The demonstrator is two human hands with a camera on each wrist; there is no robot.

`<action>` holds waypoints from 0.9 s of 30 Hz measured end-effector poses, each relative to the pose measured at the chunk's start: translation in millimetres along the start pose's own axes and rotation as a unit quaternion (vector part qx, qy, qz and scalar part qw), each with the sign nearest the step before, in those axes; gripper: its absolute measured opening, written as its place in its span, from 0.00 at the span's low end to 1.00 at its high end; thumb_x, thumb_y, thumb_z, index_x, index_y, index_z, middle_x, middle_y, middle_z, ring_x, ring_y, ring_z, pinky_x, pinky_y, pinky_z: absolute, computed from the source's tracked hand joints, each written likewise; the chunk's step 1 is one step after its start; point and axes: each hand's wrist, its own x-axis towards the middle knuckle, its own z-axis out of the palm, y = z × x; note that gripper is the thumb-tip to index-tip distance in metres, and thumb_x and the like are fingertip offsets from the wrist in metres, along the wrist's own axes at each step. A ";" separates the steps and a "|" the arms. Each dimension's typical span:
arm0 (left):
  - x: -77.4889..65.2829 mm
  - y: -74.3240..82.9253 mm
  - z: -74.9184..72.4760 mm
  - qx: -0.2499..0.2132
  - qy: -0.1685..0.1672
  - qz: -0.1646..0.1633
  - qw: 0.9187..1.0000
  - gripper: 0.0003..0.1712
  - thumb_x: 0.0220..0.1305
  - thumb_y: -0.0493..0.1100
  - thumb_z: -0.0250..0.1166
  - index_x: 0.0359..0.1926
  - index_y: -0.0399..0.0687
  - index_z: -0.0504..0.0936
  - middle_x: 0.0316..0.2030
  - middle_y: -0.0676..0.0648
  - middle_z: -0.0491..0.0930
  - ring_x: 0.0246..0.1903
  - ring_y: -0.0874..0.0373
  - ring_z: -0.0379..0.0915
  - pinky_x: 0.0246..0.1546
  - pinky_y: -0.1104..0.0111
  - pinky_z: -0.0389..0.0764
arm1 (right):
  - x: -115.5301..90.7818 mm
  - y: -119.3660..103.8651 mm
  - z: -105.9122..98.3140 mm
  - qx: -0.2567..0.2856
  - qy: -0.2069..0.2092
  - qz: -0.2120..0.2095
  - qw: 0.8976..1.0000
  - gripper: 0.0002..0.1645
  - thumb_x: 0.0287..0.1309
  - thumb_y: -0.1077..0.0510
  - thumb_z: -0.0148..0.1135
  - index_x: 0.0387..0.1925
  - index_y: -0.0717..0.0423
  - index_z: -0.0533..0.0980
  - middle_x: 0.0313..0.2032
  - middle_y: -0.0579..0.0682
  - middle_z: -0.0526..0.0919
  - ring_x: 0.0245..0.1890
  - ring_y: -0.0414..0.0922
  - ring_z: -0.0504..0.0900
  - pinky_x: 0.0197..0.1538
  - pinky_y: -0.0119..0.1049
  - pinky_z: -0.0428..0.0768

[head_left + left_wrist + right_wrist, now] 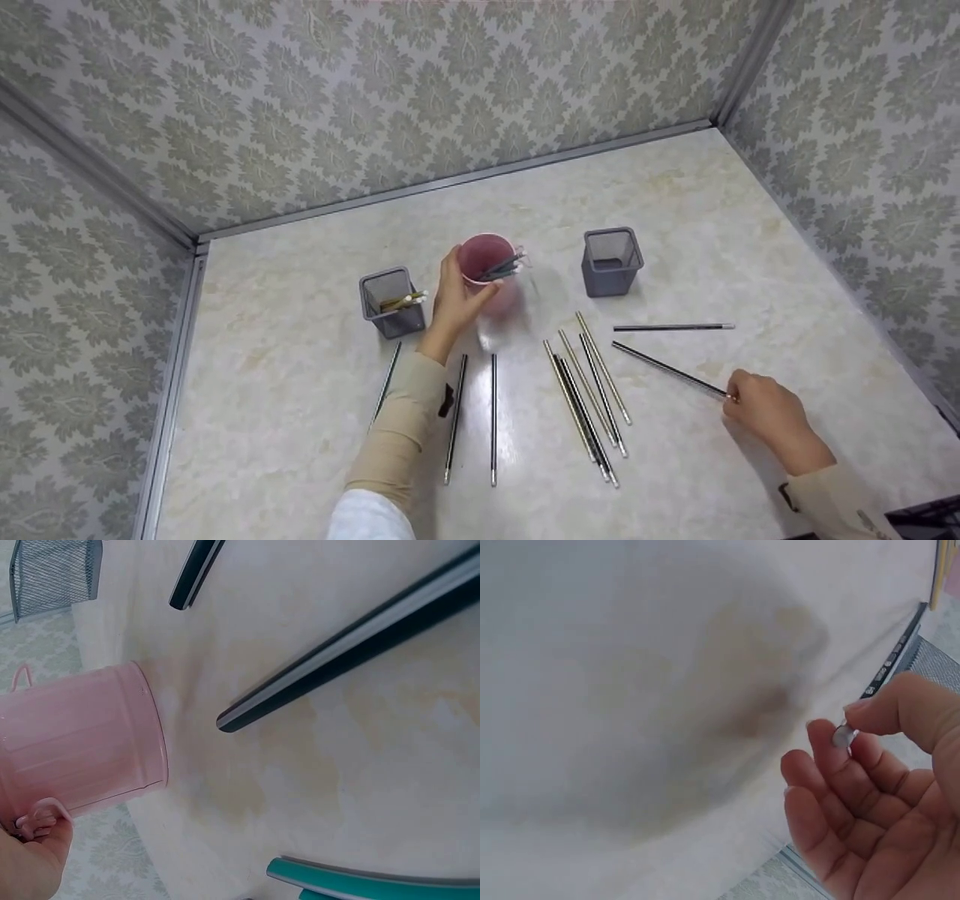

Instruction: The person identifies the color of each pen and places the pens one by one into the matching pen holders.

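My left hand (pixel 454 304) grips a small pink bucket (pixel 505 302) by its side, thumb near the rim. A few dark pencils (pixel 501 268) lean inside it, pale ends at the rim. In the left wrist view the bucket (pixel 86 735) appears tilted, with part of the left hand (pixel 37 862) at its edge. Away to the right, my right hand (pixel 769 411) pinches a black striped pencil (pixel 667 367) by its eraser end. Up close, thumb and fingertips of the right hand (pixel 885 787) hold that pencil (pixel 889 664), its other fingers loosely bent.
A grey mesh holder (pixel 395 324) with gold pencils stands left of the bucket; another mesh holder (pixel 611 279) stands to its right. Several gold and black pencils (pixel 589 390) lie mid-table. Black pencils (pixel 493 420) lie near the left forearm, and one pencil (pixel 673 327) lies at right.
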 end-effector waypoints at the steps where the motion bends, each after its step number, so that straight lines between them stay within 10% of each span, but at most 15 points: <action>1: -0.1 -0.2 -0.1 0.001 0.001 0.001 1.000 0.53 0.52 0.50 0.71 0.70 0.33 0.51 0.67 0.34 0.57 0.67 0.44 0.57 0.68 0.55 0.60 | -0.6 -0.4 -1.5 0.003 0.004 -0.005 1.000 0.04 0.49 0.66 0.56 0.30 0.64 0.73 0.25 0.54 0.78 0.22 0.45 0.72 0.23 0.39 0.70; 10: -0.4 -1.4 0.2 0.011 0.003 0.001 1.000 0.53 0.52 0.52 0.70 0.70 0.34 0.52 0.67 0.35 0.58 0.67 0.45 0.57 0.67 0.55 0.61 | -6.7 -7.1 -16.4 0.033 0.124 -0.100 0.987 0.07 0.47 0.69 0.60 0.29 0.57 0.75 0.27 0.49 0.79 0.26 0.44 0.73 0.26 0.35 0.71; 18: 0.1 0.3 -0.2 0.009 0.002 -0.003 1.000 0.53 0.52 0.52 0.71 0.70 0.35 0.52 0.67 0.36 0.58 0.67 0.45 0.57 0.68 0.56 0.60 | -5.2 -18.5 -19.1 0.108 0.262 -0.178 0.942 0.12 0.41 0.75 0.65 0.29 0.59 0.79 0.26 0.49 0.80 0.26 0.30 0.73 0.30 0.20 0.72; 27: 0.4 -1.8 0.9 0.002 0.002 -0.008 1.000 0.53 0.52 0.51 0.71 0.70 0.34 0.52 0.67 0.36 0.58 0.68 0.46 0.56 0.69 0.57 0.59 | 1.0 -32.5 -23.1 0.217 0.307 -0.163 0.912 0.11 0.43 0.77 0.65 0.30 0.63 0.80 0.29 0.39 0.82 0.29 0.21 0.72 0.35 0.12 0.70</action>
